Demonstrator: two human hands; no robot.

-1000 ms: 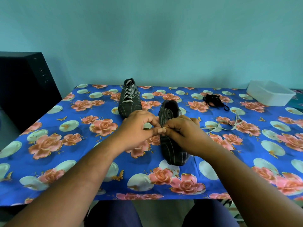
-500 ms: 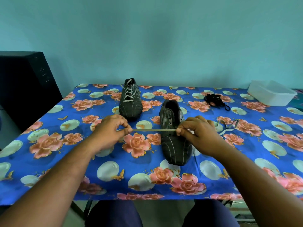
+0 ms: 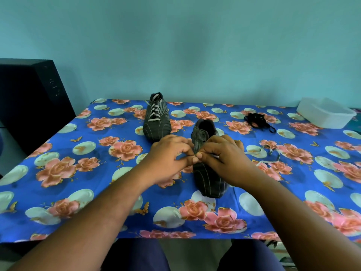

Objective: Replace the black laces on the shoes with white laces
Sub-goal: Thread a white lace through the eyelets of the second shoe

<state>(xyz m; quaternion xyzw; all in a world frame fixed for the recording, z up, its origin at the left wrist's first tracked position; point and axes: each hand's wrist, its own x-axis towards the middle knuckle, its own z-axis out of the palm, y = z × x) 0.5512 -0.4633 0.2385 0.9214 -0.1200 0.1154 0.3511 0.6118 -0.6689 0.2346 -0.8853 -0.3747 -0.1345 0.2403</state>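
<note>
Two dark striped shoes stand on the flowered tablecloth. The far shoe point(image 3: 156, 118) carries white laces. The near shoe point(image 3: 207, 163) lies under my hands. My left hand point(image 3: 170, 155) and my right hand point(image 3: 222, 155) meet fingertip to fingertip over its left side, both pinching the white lace point(image 3: 267, 153), whose loose part trails on the cloth to the right. The pinched stretch itself is hidden by my fingers. A bundle of black laces point(image 3: 256, 119) lies behind, to the right.
A white plastic tub point(image 3: 326, 114) stands at the table's far right corner. A black cabinet point(image 3: 29, 98) rises beside the table's left edge. The table point(image 3: 78, 173) is covered with a blue flowered cloth, and a teal wall runs behind it.
Half a second ago my left hand had drawn the white lace out to the left. Now it has come back, and both hands are together over the near shoe again.
</note>
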